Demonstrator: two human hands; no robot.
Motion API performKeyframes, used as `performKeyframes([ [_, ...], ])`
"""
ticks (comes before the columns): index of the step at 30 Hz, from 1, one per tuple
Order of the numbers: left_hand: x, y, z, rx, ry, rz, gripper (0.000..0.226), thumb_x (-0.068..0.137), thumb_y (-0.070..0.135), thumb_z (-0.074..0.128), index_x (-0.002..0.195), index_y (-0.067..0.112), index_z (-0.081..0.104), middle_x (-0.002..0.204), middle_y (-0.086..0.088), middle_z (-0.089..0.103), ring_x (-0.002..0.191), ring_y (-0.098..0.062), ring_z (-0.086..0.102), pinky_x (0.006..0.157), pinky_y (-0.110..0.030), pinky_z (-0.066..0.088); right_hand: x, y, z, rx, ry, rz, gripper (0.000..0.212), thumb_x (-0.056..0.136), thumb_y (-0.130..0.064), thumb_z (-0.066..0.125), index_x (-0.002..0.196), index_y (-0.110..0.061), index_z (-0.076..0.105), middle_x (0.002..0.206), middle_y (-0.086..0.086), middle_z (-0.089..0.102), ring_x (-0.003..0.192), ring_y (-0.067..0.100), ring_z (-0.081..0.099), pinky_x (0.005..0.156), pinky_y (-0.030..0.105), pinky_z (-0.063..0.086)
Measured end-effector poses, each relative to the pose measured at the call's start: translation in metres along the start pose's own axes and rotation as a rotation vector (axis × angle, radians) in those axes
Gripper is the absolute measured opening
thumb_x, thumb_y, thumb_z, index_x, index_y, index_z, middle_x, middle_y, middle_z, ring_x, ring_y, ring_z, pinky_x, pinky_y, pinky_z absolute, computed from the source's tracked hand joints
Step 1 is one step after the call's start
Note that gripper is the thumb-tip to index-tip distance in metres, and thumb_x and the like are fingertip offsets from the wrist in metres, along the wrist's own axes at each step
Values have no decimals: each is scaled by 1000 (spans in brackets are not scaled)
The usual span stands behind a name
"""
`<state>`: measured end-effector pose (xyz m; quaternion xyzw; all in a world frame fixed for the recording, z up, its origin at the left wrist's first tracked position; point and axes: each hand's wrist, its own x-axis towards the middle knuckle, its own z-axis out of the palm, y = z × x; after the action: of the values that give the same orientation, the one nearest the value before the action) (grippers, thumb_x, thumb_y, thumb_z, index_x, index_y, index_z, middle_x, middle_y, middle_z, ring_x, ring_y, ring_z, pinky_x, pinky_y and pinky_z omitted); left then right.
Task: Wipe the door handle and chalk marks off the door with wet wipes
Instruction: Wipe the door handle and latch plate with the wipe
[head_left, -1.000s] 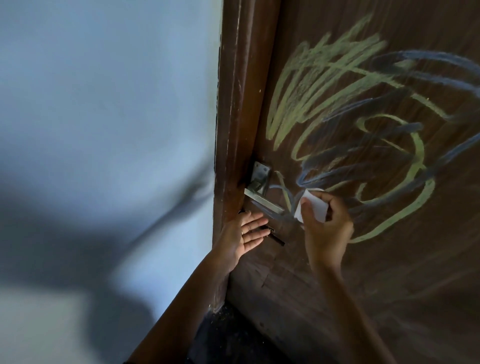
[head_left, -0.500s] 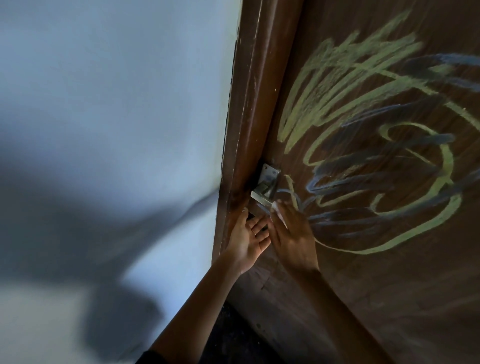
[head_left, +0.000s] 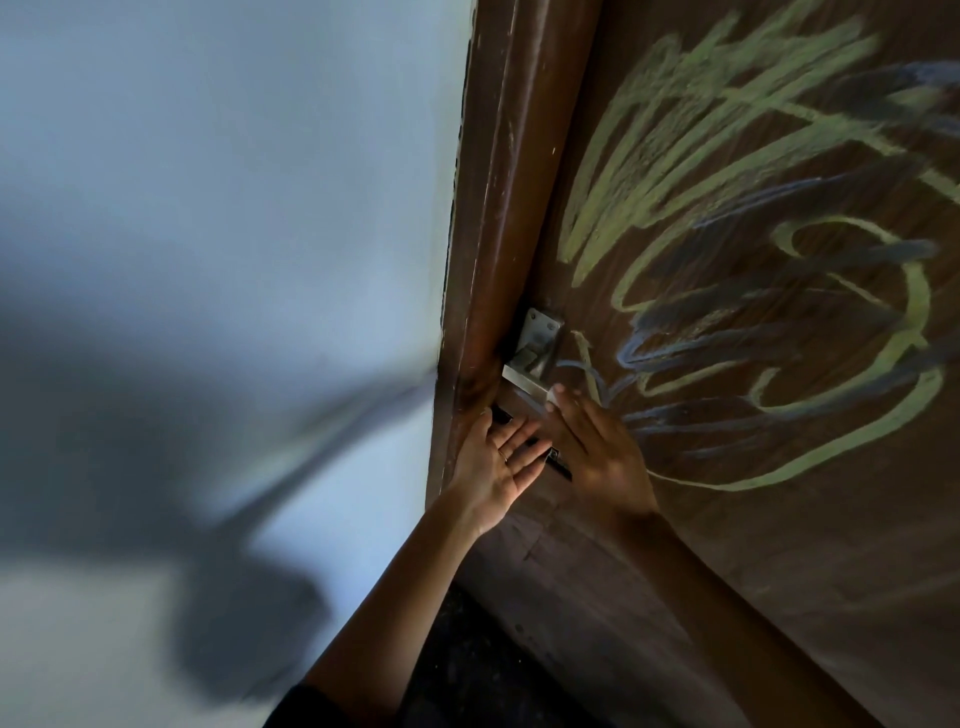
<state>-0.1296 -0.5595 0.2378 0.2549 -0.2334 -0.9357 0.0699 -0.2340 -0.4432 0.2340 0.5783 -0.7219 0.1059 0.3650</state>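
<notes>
we see the door handle (head_left: 525, 378), a flat metal lever on a small screwed plate, low on the brown door (head_left: 779, 545) right beside the door frame (head_left: 498, 234); its free end is covered by our right hand (head_left: 597, 452), so we cannot make out where the lever stops. that hand lies flat against the wood, back toward us, fingers stretched up to the lever, and only a small white corner of the wet wipe (head_left: 551, 397) shows at the fingertips, pressed at the lever's end; the rest of the wipe is hidden under the hand. whether the fingers curl round the wipe or merely press it we cannot tell. our left hand (head_left: 496, 467) is spread open, palm turned toward us, resting at the door's edge just below the handle, with a thin ring on one finger; under it lies a dark narrow strip, partly covered and hard to identify. the chalk marks (head_left: 727, 249) fill the door above and right of the handle: broad, powdery yellow-green scribbles and loops crossed by dusty grey-blue strokes, running out of the picture at the top and right. the door's surface is dark wood grain with pale smears lower down. left of the frame is a smooth pale blue wall (head_left: 218, 208), blurred, with soft dark shadows across it, and the floor at the bottom is too dark to read.
</notes>
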Motion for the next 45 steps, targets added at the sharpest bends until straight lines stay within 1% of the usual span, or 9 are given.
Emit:
performKeyframes([
  [3,2,-1,-1,4,-3,-8,56,100,48,28,137,10,44,123,-5,59,112,-21,56,108,-38,33,20,-4,4,-35,1,-32,31,86,-2,56,116,-1,65,121,17,64,104,26,66,78,35,56],
  [6,3,-1,-1,21,-11,-14,56,99,49,27,136,11,45,132,-7,54,128,-24,46,107,-37,34,39,-10,8,-14,-34,-3,33,85,-6,49,113,-1,67,115,14,68,101,23,67,77,32,57],
  [14,3,0,-10,-2,-11,-2,53,100,48,27,134,12,47,121,-4,61,114,-22,56,109,-38,32,26,-4,-3,115,-34,130,39,69,5,74,107,1,69,106,15,71,90,26,70,73,32,59],
  [22,-1,0,-8,24,6,-10,54,100,48,27,134,11,47,140,-8,49,136,-26,38,109,-38,31,57,-19,17,-92,-179,96,34,84,-9,45,109,-2,68,102,9,71,83,24,66,71,32,54],
  [27,-3,0,-11,1,-4,8,54,100,47,29,137,11,45,119,-4,61,114,-21,54,106,-37,34,53,-17,4,-158,-127,75,24,84,-7,54,102,-4,69,93,6,70,70,23,59,68,33,52],
  [30,-6,-1,-13,24,3,3,54,100,48,28,136,12,46,134,-6,54,128,-23,47,107,-38,33,69,-26,4,-142,-176,195,13,77,-6,70,89,-8,70,82,4,66,67,23,56,61,33,49],
  [36,-14,3,-18,27,43,32,46,100,48,27,113,16,58,136,-6,53,131,-24,45,105,-37,35,97,-43,0,-109,-390,429,11,69,-3,67,77,-9,69,84,12,64,77,33,56,63,37,48],
  [40,-20,7,-27,15,36,51,47,101,47,28,124,17,56,134,-4,55,121,-21,52,104,-37,36,95,-50,-5,-203,-439,401,11,67,-6,68,77,-8,73,82,11,66,79,31,61,65,35,51],
  [45,-27,10,-27,16,37,82,46,101,44,29,127,16,54,131,-5,56,110,-19,56,105,-37,36,118,-52,-7,-240,-529,454,28,93,-15,43,109,-8,66,134,13,47,122,34,39,96,39,37],
])
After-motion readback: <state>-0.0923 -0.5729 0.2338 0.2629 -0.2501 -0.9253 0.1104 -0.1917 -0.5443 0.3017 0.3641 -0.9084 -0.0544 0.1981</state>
